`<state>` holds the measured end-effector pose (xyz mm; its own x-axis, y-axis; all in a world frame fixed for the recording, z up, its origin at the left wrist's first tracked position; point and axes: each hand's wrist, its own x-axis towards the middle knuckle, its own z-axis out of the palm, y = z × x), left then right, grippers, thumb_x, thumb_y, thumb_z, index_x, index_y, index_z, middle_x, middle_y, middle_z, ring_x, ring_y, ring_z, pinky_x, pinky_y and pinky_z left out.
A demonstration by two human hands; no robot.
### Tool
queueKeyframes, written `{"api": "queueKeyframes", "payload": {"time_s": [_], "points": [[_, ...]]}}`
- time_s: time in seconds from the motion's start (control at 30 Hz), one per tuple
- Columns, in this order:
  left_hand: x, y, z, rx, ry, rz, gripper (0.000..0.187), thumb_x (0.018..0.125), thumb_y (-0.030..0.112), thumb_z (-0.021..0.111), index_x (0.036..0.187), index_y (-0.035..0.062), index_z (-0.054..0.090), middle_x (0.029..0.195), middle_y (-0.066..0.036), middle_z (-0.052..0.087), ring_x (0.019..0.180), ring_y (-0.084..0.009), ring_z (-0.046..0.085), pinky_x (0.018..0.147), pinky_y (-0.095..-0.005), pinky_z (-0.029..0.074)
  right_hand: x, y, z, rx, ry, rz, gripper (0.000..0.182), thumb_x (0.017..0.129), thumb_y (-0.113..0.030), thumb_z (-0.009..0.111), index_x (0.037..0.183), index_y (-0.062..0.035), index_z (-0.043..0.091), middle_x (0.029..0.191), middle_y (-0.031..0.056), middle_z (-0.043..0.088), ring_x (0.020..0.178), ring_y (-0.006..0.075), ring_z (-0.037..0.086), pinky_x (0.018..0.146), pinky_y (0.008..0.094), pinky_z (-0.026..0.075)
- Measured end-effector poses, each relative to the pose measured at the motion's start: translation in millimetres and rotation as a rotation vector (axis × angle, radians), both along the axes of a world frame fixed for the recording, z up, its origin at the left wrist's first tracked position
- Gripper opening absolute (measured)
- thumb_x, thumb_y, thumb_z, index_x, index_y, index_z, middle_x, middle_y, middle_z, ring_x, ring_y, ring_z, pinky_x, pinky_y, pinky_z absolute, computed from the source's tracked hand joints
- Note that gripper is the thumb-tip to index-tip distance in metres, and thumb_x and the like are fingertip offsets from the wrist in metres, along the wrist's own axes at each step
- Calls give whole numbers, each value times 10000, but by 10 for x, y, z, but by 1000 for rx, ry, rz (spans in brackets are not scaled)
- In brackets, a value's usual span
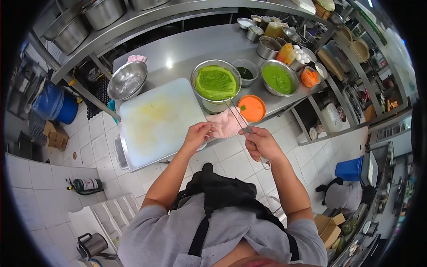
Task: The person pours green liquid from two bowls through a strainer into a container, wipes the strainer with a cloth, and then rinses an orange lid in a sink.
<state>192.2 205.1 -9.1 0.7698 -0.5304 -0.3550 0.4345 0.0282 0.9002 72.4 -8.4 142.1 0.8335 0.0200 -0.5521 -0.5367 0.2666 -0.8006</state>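
My right hand (260,142) is wrapped round the metal handle of a strainer (216,82), whose round bowl holds thick green puree. The strainer rests over a pale container (215,106). My left hand (199,136) has its fingers pinched together at the edge of a pink cloth (229,123); whether it grips the cloth is hard to tell. A large white cutting board (162,120) with yellowish stains lies to the left. Right of the cloth is an orange lid (252,108) with a green spot.
A steel bowl of green puree (279,78), a dark-filled container (245,73), eggs (302,56) and orange bottles (284,53) stand at the right. An empty steel bowl (127,80) sits at the left. Another person (344,195) is at the lower right.
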Motion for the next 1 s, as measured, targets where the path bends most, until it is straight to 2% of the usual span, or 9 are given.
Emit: {"api": "queueKeyframes", "payload": {"time_s": [0.17,0.23,0.47,0.57,0.63,0.7,0.77,1.0], "points": [[113,-174,-1,5,-30,147,257,968,183,518,1127,4,613,992,-83,677,818,-151,632,726,-283,504,21,-401,35,-9,1,141,250,953,-98,448,1153,21,537,581,21,445,383,94,377,330,272,339],[72,-193,77,-2,-42,235,238,948,190,545,1090,20,632,986,-81,685,791,-147,632,702,-275,496,43,-539,-1,-40,-14,165,250,956,-87,441,1157,18,544,543,6,393,354,87,349,311,260,310],[-325,-354,22,52,28,351,248,948,197,552,1087,7,629,983,-94,685,791,-159,640,708,-274,509,133,-1213,-74,58,-73,270,247,949,-106,459,1154,4,541,555,11,414,375,90,375,329,264,329],[-486,-382,-23,60,66,389,251,952,209,551,1086,11,630,975,-97,687,783,-160,642,704,-277,507,155,-1575,-51,156,-78,228,264,947,-113,471,1174,5,539,551,6,401,358,87,359,317,260,301],[-577,-362,-59,71,84,405,254,953,217,553,1083,14,631,971,-98,688,780,-160,642,702,-278,505,124,-1870,14,167,-127,103,221,949,-106,476,1116,8,566,527,-8,364,315,77,292,281,243,246],[-660,-334,-89,150,108,458,261,952,233,562,1082,18,631,965,-100,689,779,-158,643,695,-277,499,59,-2199,13,184,-140,59,207,951,-104,472,1091,12,571,521,-6,372,313,73,284,281,242,236],[-742,-291,-80,165,108,478,264,953,237,562,1082,18,630,965,-98,689,781,-158,643,691,-274,496,8,-2541,-108,170,-163,-66,204,950,-105,474,1085,18,564,517,-7,382,315,71,277,283,243,237],[-841,-287,-43,202,112,520,261,957,248,553,1082,30,622,956,-87,686,782,-162,638,684,-281,486,-4,-3194,-802,-46,-140,-206,201,946,-109,482,1082,20,553,511,-7,391,339,70,305,294,250,251]]}}
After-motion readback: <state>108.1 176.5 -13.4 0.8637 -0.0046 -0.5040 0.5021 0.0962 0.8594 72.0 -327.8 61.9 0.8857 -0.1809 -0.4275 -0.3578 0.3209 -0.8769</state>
